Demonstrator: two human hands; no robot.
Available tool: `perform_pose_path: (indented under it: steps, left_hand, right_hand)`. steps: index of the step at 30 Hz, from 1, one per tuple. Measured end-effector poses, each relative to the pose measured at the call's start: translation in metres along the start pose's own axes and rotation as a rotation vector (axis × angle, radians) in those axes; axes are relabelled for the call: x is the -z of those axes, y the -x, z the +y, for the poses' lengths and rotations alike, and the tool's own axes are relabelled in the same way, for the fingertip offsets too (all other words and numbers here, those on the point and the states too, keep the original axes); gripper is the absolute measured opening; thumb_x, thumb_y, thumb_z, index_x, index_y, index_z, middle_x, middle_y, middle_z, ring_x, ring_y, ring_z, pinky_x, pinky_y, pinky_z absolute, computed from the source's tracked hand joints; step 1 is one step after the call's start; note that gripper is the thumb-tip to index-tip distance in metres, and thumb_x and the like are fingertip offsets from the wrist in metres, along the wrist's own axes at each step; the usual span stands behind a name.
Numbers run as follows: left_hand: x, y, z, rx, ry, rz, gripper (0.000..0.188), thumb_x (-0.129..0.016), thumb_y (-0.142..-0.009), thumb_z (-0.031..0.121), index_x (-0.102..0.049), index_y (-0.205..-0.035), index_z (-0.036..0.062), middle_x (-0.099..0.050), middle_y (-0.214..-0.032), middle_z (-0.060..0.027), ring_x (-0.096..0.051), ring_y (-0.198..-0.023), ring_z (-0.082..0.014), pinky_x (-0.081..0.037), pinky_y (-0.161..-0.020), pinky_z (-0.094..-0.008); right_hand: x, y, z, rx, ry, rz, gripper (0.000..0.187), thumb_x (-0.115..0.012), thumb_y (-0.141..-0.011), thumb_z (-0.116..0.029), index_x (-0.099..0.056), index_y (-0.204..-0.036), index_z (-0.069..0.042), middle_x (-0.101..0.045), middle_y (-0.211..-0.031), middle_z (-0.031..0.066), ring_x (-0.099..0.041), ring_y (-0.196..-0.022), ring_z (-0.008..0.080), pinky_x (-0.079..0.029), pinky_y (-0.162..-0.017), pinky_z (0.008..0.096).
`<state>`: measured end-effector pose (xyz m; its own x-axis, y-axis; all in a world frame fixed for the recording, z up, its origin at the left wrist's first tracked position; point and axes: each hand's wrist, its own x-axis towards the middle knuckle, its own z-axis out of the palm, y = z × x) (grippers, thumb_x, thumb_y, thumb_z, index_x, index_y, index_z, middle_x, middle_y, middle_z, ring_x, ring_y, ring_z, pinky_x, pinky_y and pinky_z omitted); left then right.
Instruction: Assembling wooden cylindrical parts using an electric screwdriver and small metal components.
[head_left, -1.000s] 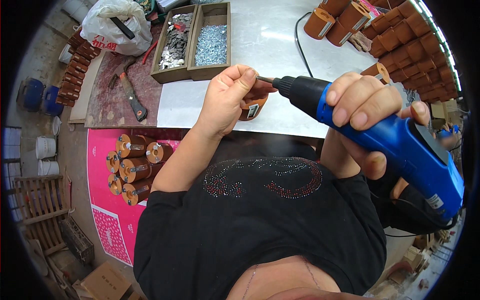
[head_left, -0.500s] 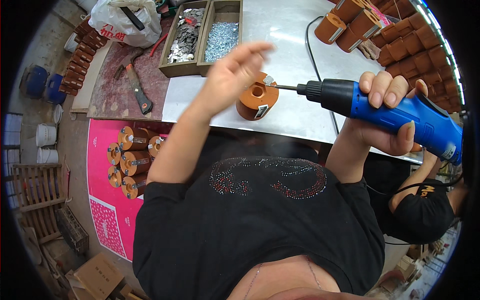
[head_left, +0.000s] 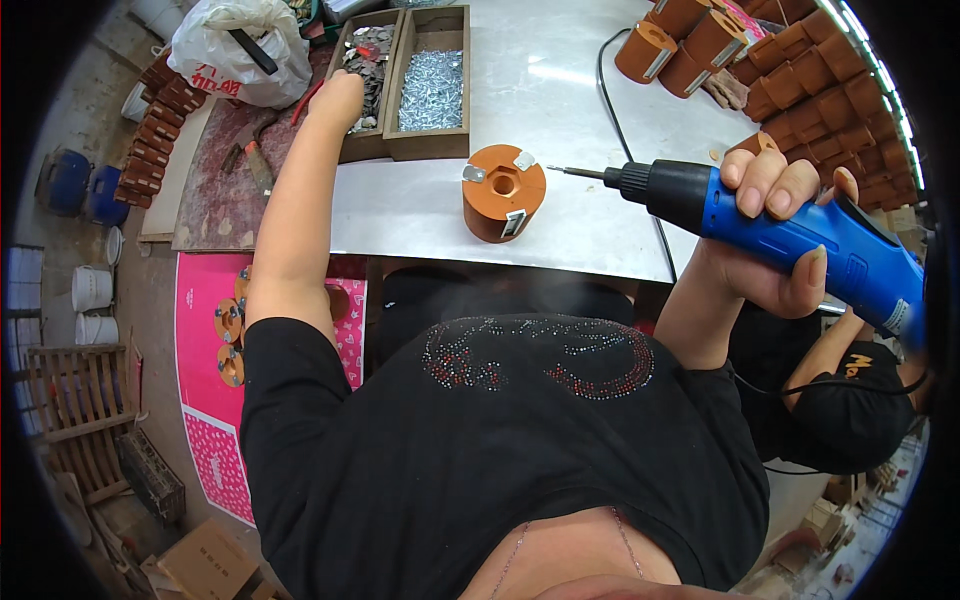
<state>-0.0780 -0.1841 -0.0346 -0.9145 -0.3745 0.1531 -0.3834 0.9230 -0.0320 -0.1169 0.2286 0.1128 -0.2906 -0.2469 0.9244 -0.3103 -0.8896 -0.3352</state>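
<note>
My right hand [head_left: 770,215] is wrapped round a blue electric screwdriver [head_left: 860,255] with a black nose. Its thin bit points left, ending a little right of a brown-orange cylinder [head_left: 492,218] and apart from it. This cylinder stands upright on the table, with a hole in the middle of its top. Two small metal tabs lie at its top rim, one silvery tab [head_left: 474,173] at the left and another tab [head_left: 525,160] at the back right. My left hand [head_left: 342,98] reaches far forward to the wooden bin of flat metal pieces [head_left: 372,85]; its fingers are hidden.
Beside that bin stands a wooden bin of screws [head_left: 432,90]. A white plastic bag [head_left: 245,55] and a partly covered hammer-like tool [head_left: 259,168] lie left. More cylinders [head_left: 645,52] are stacked back right. A black cable [head_left: 612,90] crosses the table. A co-worker's sleeve [head_left: 855,415] shows right.
My left hand has moved from beside the cylinder forward and left to the metal pieces. The screwdriver's bit has come away from the cylinder's top, and a second tab now shows there.
</note>
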Motion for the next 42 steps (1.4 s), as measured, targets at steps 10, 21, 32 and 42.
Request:
perform_pose_path:
  steps: [10, 21, 32, 42]
  left_hand:
    - [0.011, 0.009, -0.005, -0.078, 0.056, 0.076, 0.012, -0.050, -0.072, 0.003, -0.060, -0.078, 0.0003, -0.058, -0.086, -0.0202, -0.057, -0.082, -0.0342, -0.045, -0.072, -0.0404]
    - [0.097, 0.058, 0.066, -0.227, 0.494, 0.277, 0.012, -0.057, -0.074, 0.007, -0.058, -0.081, -0.0020, -0.059, -0.071, -0.0161, -0.059, -0.064, -0.0253, -0.046, -0.061, -0.0315]
    - [0.097, 0.148, 0.174, -0.700, 0.339, 0.362, 0.013, -0.062, -0.065, 0.004, -0.053, -0.073, -0.0001, -0.060, -0.083, -0.0100, -0.059, -0.080, -0.0271, -0.049, -0.066, -0.0339]
    - [0.077, 0.158, 0.175, -0.516, 0.695, 0.416, 0.024, -0.067, -0.064, 0.007, -0.058, -0.086, 0.0020, -0.061, -0.092, -0.0097, -0.054, -0.097, -0.0283, -0.038, -0.087, -0.0432]
  right_hand:
    - [0.005, 0.000, -0.004, -0.003, -0.008, 0.007, 0.061, -0.045, -0.075, -0.024, -0.021, -0.126, -0.002, -0.051, -0.083, 0.0141, -0.054, -0.070, 0.0244, -0.044, -0.070, 0.0427]
    - [0.006, -0.001, -0.003, -0.019, -0.016, 0.007, 0.059, -0.044, -0.076, -0.024, -0.021, -0.126, -0.002, -0.052, -0.083, 0.0147, -0.054, -0.071, 0.0251, -0.044, -0.072, 0.0430]
    - [0.014, 0.002, 0.000, -0.080, -0.078, -0.009, 0.054, -0.043, -0.077, -0.028, -0.029, -0.122, -0.002, -0.052, -0.084, 0.0125, -0.053, -0.079, 0.0241, -0.042, -0.076, 0.0422]
    - [0.006, 0.009, 0.004, -0.151, 0.003, 0.053, 0.059, -0.047, -0.073, -0.029, -0.031, -0.123, -0.003, -0.050, -0.079, 0.0094, -0.050, -0.073, 0.0203, -0.039, -0.073, 0.0391]
